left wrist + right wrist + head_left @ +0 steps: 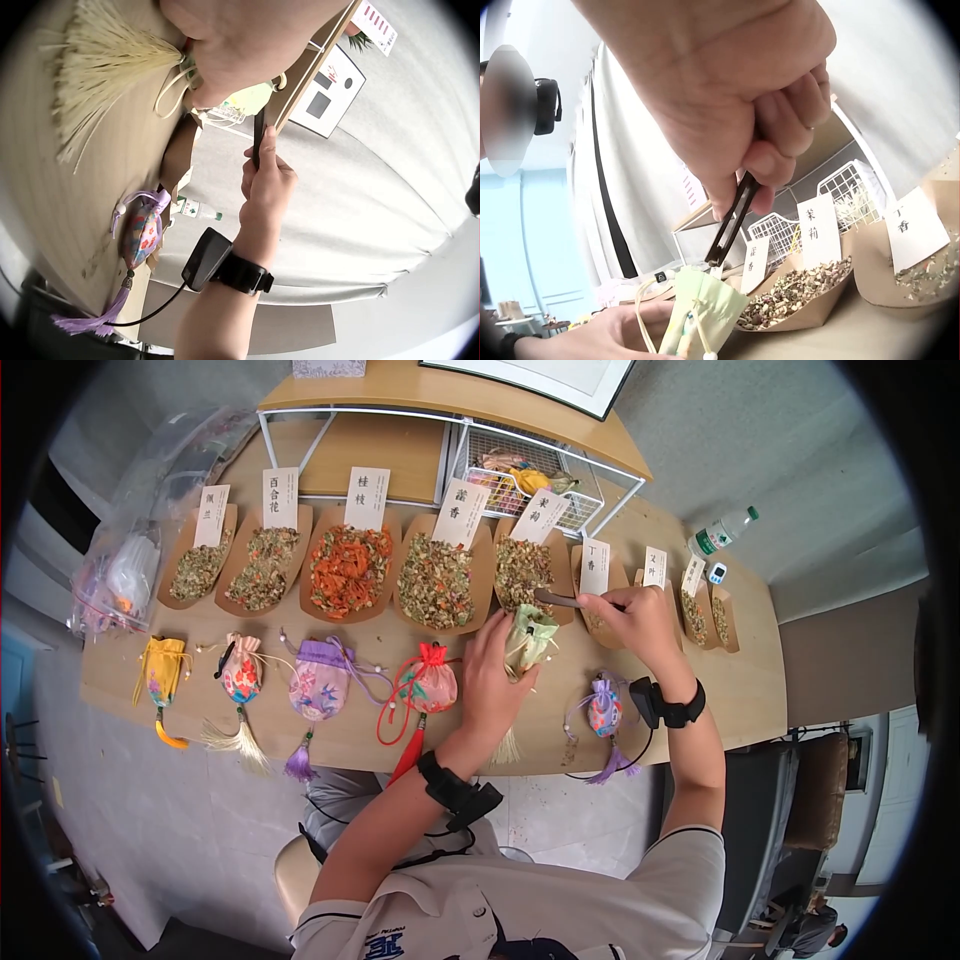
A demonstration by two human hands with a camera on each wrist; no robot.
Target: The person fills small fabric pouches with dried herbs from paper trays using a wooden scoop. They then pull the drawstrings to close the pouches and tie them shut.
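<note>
My left hand (492, 685) grips a pale green drawstring pouch (530, 638) just over the table's front half, its mouth upward and open. A cream tassel (112, 56) hangs from the pouch in the left wrist view. In my right hand (642, 625) is a slim dark scoop (558, 599), pinched between thumb and fingers. Its tip slants down over the pouch mouth in the right wrist view, right at the rim. Behind the pouch, a brown paper tray of dried herbs (523, 568) carries a white label card (545, 514).
More labelled herb trays line the back, including one with orange herbs (350, 572). Along the front edge lie several tasselled pouches, among them a red one (430, 685) and a small purple one (604, 708). A bottle (722, 532) and wire baskets (570, 510) are farther back.
</note>
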